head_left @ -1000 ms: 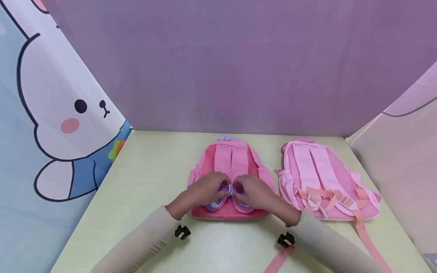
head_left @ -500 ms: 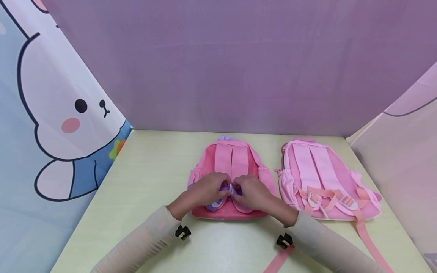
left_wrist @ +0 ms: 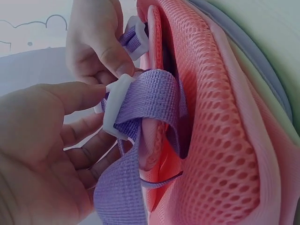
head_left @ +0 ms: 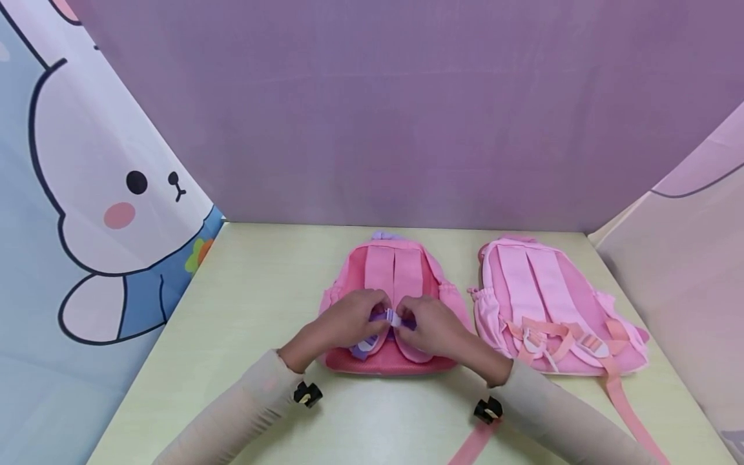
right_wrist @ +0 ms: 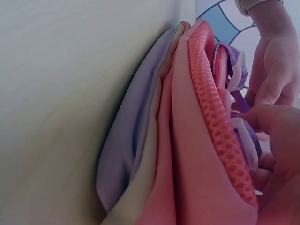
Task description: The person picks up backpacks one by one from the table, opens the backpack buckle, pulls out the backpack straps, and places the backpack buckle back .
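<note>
A deep-pink backpack (head_left: pixel 380 365) lies on the table with its shoulder straps (head_left: pixel 379 268) facing up. Over its lower part, my left hand (head_left: pixel 351 318) and my right hand (head_left: pixel 433 326) pinch a white buckle (head_left: pixel 393 318) on purple webbing from both sides. The left wrist view has my left hand (left_wrist: pixel 51 136) beside a white strap adjuster (left_wrist: pixel 117 104) and purple webbing (left_wrist: pixel 152 96), with my right hand (left_wrist: pixel 98 42) beyond. In the right wrist view, my right hand (right_wrist: pixel 279 150) is bent near the bag's mesh edge (right_wrist: pixel 215 117); its fingertips are partly hidden.
To the right lies a light-pink backpack (head_left: pixel 572 278) with orange straps tied across it. One long strap (head_left: pixel 628 407) runs off the front table edge, and another pink strap (head_left: pixel 473 444) lies near my right wrist. A purple wall (head_left: pixel 407 129) stands behind the table (head_left: pixel 261 278).
The buckle between my hands has shifted slightly left and up, and more of its white part shows. Both hands keep their pinch; the left has moved slightly up. The backpacks stay in place.
</note>
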Tool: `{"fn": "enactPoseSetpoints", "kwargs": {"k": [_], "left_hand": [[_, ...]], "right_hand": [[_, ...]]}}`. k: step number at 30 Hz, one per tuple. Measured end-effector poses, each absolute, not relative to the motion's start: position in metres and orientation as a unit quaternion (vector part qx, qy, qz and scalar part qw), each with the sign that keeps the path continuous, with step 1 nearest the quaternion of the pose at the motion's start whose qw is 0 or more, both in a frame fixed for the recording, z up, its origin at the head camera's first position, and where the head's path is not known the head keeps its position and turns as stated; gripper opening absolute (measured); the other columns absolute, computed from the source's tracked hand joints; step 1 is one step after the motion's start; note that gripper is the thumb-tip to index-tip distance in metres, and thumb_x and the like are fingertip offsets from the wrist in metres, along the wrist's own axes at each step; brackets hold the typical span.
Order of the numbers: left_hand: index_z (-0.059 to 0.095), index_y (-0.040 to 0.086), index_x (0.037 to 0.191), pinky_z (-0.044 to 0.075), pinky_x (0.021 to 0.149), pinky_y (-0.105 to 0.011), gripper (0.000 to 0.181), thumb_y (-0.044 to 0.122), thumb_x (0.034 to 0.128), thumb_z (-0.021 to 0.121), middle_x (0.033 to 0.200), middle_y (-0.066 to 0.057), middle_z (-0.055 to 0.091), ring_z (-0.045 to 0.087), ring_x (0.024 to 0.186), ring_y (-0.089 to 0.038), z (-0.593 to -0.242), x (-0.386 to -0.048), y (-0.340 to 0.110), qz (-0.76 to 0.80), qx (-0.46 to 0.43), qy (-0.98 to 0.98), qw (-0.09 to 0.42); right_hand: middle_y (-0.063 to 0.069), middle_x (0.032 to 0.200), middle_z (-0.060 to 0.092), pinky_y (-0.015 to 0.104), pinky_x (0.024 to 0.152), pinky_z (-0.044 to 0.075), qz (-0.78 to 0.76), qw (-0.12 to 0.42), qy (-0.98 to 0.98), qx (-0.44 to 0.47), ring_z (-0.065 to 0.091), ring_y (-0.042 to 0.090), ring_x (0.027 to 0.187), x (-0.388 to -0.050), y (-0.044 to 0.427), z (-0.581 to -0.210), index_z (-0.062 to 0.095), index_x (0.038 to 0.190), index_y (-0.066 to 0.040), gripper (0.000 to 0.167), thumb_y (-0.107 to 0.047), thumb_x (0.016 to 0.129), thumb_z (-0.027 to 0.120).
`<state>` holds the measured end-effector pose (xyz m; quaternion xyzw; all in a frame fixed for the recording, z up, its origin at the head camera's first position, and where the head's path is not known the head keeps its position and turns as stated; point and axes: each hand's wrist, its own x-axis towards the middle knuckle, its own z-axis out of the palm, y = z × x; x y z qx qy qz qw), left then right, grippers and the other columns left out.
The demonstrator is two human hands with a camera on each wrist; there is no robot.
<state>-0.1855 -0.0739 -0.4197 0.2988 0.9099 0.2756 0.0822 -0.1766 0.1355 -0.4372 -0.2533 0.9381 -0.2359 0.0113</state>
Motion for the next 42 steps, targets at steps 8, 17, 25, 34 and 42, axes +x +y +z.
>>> {"fn": "enactPoseSetpoints", "kwargs": {"k": [8,17,25,34,42], "left_hand": [[0.062,0.014,0.116,0.054,0.082,-0.026,0.025,0.024,0.0954,0.072,0.100,0.001,0.063,0.057,0.091,-0.012,-0.417,-0.185,-0.076,0.278,0.299,0.909,0.083],[0.061,0.017,0.111,0.053,0.071,-0.020,0.021,0.026,0.0952,0.072,0.095,0.004,0.062,0.059,0.084,-0.009,-0.418,-0.185,-0.080,0.299,0.284,0.906,0.092],[0.061,0.016,0.108,0.053,0.065,-0.018,0.020,0.025,0.0950,0.072,0.092,0.003,0.062,0.059,0.080,-0.009,-0.423,-0.186,-0.081,0.298,0.283,0.907,0.092],[0.062,0.013,0.109,0.052,0.064,-0.018,0.020,0.023,0.0951,0.072,0.088,0.004,0.060,0.058,0.076,-0.007,-0.432,-0.186,-0.075,0.295,0.283,0.907,0.097],[0.063,0.014,0.109,0.051,0.063,-0.019,0.023,0.027,0.0938,0.075,0.086,0.005,0.060,0.057,0.075,-0.008,-0.434,-0.187,-0.072,0.293,0.275,0.911,0.096]], "right_hand": [[-0.004,0.084,0.061,0.023,0.069,0.046,-0.248,0.002,0.930,-0.272,0.050,0.010,0.077,-0.178,0.138,-0.438,0.065,0.097,-0.016,0.018,-0.020,0.086,0.079],[-0.005,0.083,0.060,0.024,0.069,0.047,-0.252,-0.010,0.929,-0.269,0.051,0.010,0.077,-0.178,0.139,-0.431,0.067,0.099,-0.015,0.017,-0.017,0.085,0.077],[-0.007,0.082,0.060,0.026,0.070,0.047,-0.237,-0.028,0.932,-0.273,0.050,0.010,0.076,-0.181,0.141,-0.427,0.070,0.098,-0.015,0.018,-0.017,0.083,0.079],[-0.007,0.079,0.060,0.025,0.068,0.045,-0.221,-0.039,0.934,-0.278,0.049,0.009,0.074,-0.182,0.144,-0.426,0.072,0.095,-0.014,0.018,-0.018,0.080,0.081],[-0.008,0.078,0.060,0.025,0.069,0.044,-0.218,-0.047,0.931,-0.289,0.048,0.008,0.075,-0.183,0.146,-0.429,0.073,0.094,-0.015,0.017,-0.017,0.079,0.080]]}}
